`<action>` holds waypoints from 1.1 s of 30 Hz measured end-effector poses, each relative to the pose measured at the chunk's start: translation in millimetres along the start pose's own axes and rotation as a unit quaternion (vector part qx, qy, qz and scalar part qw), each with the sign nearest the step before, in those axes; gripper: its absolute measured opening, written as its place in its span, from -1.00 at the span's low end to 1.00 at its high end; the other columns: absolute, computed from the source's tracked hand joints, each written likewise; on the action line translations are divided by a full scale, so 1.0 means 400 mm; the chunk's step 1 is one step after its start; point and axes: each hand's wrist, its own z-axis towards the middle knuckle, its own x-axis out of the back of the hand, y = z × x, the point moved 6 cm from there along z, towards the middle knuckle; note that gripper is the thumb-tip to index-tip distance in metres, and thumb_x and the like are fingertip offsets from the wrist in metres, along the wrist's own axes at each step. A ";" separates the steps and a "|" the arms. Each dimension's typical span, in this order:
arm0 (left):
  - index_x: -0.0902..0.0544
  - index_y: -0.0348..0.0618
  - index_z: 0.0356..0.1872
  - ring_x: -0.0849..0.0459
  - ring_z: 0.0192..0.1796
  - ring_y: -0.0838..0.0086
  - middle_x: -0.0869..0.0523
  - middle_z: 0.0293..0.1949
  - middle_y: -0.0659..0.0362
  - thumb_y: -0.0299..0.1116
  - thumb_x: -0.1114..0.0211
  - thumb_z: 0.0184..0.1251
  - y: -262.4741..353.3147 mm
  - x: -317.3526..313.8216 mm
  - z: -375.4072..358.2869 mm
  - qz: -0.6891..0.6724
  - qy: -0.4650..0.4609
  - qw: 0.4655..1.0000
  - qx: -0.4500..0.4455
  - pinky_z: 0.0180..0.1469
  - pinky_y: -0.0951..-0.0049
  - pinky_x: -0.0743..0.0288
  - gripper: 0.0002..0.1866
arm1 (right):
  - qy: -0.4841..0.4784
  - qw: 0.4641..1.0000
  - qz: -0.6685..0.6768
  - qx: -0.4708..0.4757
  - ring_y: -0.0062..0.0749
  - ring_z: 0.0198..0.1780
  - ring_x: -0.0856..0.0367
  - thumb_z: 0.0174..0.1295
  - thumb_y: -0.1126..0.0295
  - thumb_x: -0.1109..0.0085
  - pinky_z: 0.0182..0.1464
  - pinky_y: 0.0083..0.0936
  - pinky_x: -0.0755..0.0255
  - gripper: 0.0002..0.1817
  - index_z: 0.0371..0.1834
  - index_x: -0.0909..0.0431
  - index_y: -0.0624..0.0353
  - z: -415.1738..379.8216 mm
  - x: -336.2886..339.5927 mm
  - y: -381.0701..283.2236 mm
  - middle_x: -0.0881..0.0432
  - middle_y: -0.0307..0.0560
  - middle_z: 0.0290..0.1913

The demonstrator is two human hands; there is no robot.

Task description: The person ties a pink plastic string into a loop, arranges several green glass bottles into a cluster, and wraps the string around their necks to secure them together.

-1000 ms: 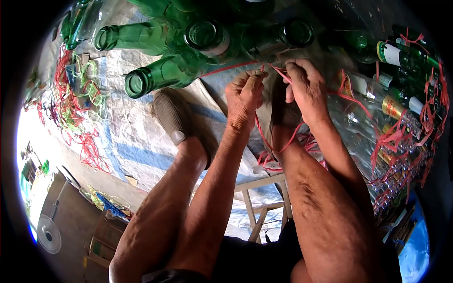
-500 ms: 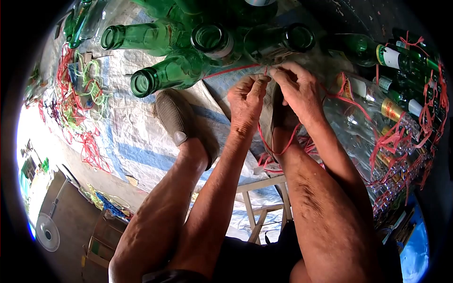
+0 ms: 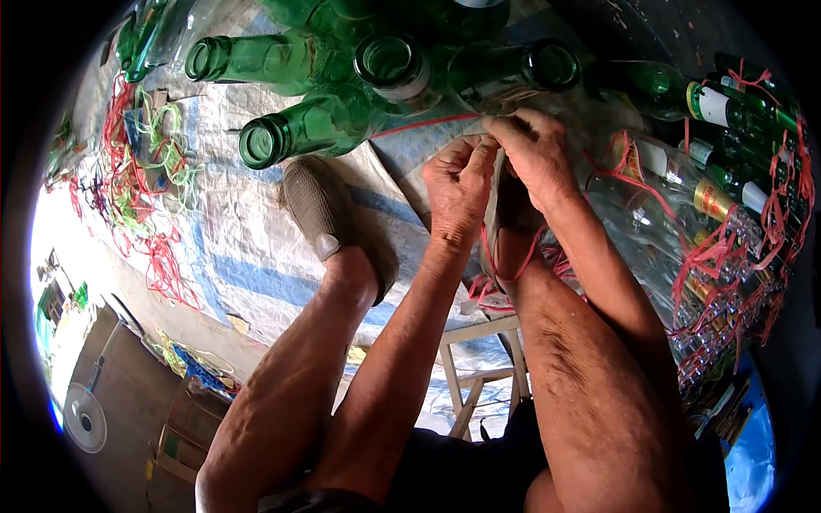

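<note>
My left hand (image 3: 457,184) is closed in a pinch on a red plastic string (image 3: 419,125), which runs taut along the front of a cluster of green glass bottles (image 3: 321,124). My right hand (image 3: 534,154) touches it at the fingertips, its thumb and fingers closed at the same stretch of string. A loose end (image 3: 518,269) of the string loops down past my right shoe and ankle. Just beyond my hands, the bottles stand or lean with uncapped mouths towards me. Exactly how the string crosses between my fingers is hidden.
Tied bottles (image 3: 718,107) and clear bottles (image 3: 641,218) crowd the right side. Tangled red and green strings (image 3: 150,171) lie at the left on a white and blue woven sheet (image 3: 239,248). A wooden stool frame (image 3: 479,329) stands between my legs; a fan (image 3: 85,419) is lower left.
My left hand has moved slightly right and closer against my right hand. My right hand has shifted a little up and left. The bottles appear slightly shifted in view.
</note>
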 end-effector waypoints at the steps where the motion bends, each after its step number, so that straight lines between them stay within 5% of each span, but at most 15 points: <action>1: -0.77 -0.21 -0.20 -0.26 -0.59 0.76 -0.48 -0.58 0.44 -0.24 -0.38 0.47 -0.001 -0.001 -0.002 -0.001 0.002 1.000 0.003 -0.56 0.64 -0.11 -0.78 | -0.001 1.000 -0.006 0.012 -0.38 -0.42 -0.63 0.24 0.20 -0.32 -0.27 -0.41 -0.51 -0.68 -0.30 -0.72 0.31 0.002 0.000 -0.003 -0.72 -0.01 -0.45; 20: -0.75 -0.20 -0.15 -0.27 -0.55 0.77 -0.47 -0.54 0.45 -0.34 -0.27 0.52 -0.018 -0.030 -0.026 -0.047 0.003 0.999 0.004 -0.55 0.65 -0.09 -0.83 | -0.016 0.993 -0.066 0.093 -0.28 -0.45 -0.60 0.28 0.22 -0.25 -0.29 -0.32 -0.47 -0.68 -0.37 -0.65 0.34 0.011 0.006 -0.049 -0.66 0.06 -0.49; 23: -0.73 -0.33 -0.25 -0.43 -0.39 0.73 -0.59 -0.46 0.39 -0.36 -0.27 0.54 -0.005 -0.030 -0.038 -0.063 0.007 0.998 0.009 -0.36 0.62 -0.33 -0.77 | -0.009 0.993 -0.073 0.096 -0.25 -0.42 -0.60 0.30 0.22 -0.25 -0.26 -0.32 -0.49 -0.69 -0.32 -0.63 0.31 -0.013 0.024 -0.044 -0.65 0.05 -0.46; 33: -0.74 -0.35 -0.19 -0.45 -0.40 0.71 -0.59 -0.47 0.36 -0.37 -0.24 0.56 0.005 -0.027 -0.055 -0.029 0.011 0.999 0.032 -0.34 0.60 -0.38 -0.78 | -0.003 0.996 -0.080 0.042 0.02 -0.20 -0.71 0.43 0.21 -0.16 -0.11 -0.24 -0.55 -0.69 -0.14 -0.61 0.29 -0.101 0.059 -0.004 -0.71 0.20 -0.27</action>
